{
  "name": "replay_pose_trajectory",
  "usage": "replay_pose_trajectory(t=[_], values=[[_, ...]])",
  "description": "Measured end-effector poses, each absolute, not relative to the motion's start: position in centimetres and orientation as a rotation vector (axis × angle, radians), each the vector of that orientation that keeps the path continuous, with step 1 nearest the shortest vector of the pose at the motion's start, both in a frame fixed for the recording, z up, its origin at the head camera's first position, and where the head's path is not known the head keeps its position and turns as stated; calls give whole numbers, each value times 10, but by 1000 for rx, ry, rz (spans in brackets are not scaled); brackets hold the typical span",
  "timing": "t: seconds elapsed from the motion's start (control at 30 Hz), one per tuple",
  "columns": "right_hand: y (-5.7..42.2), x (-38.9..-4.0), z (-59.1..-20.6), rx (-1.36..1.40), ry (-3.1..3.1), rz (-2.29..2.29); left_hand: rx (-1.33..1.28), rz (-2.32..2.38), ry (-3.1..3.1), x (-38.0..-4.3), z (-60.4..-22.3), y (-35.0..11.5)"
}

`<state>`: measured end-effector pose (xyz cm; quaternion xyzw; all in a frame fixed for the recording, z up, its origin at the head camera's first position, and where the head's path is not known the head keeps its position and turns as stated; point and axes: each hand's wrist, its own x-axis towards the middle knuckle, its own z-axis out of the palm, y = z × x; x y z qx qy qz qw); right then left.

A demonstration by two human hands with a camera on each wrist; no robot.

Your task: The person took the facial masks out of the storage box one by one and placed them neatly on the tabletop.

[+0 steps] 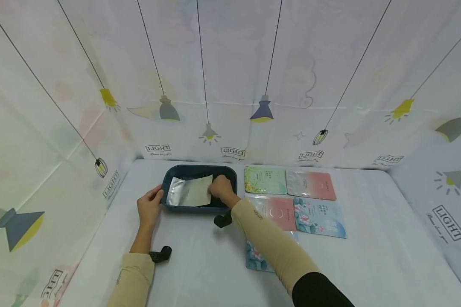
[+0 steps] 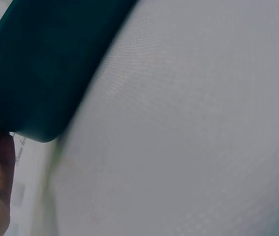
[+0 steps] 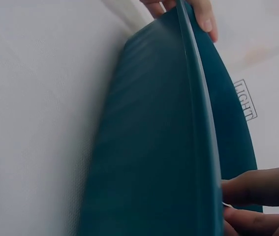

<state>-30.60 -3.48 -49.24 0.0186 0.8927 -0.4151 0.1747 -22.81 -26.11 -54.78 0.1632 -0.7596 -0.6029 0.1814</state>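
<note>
A dark teal rectangular tray (image 1: pixel 199 209) stands at the back of the table. My left hand (image 1: pixel 149 208) grips its left end, with fingers over the rim, as the right wrist view also shows. Inside the tray lies a flat silver and cream foil packet (image 1: pixel 188 192). My right hand (image 1: pixel 222 187) reaches in over the tray's right part and pinches the packet's right edge between thumb and fingers. In the right wrist view the tray's wall (image 3: pixel 149 123) hides most of the packet. The left wrist view shows the tray's outer side (image 2: pixel 41 69) and part of the left hand.
Right of the tray lie several flat packets: a green one (image 1: pixel 265 180), a silver-pink one (image 1: pixel 311 184), a pink one (image 1: pixel 280 209) and a blue floral one (image 1: pixel 319 216). Another blue packet (image 1: pixel 258 256) is partly under the right forearm. A lamp-printed cloth (image 1: pixel 230 136) backs the table.
</note>
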Motion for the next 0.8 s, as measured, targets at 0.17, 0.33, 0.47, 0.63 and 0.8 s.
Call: replay_pose_trajectory(t=[0.17, 0.33, 0.47, 0.63, 0.8], values=[[-36, -301, -488, 78, 2471, -1342, 461, -1699, -2138, -228, -548, -261], [-35, -299, -489, 127, 2397, -1505, 489, -1709, -2144, -227, -551, -260], [-32, -301, -488, 109, 2384, -1569, 482, -1721, -2119, -227, -550, -260], [-26, -301, -482, 76, 2350, -1628, 458, -1729, -2100, -228, -548, -261], [-19, -298, -476, 73, 2298, -1645, 458, -1746, -2114, -226, -548, -260]])
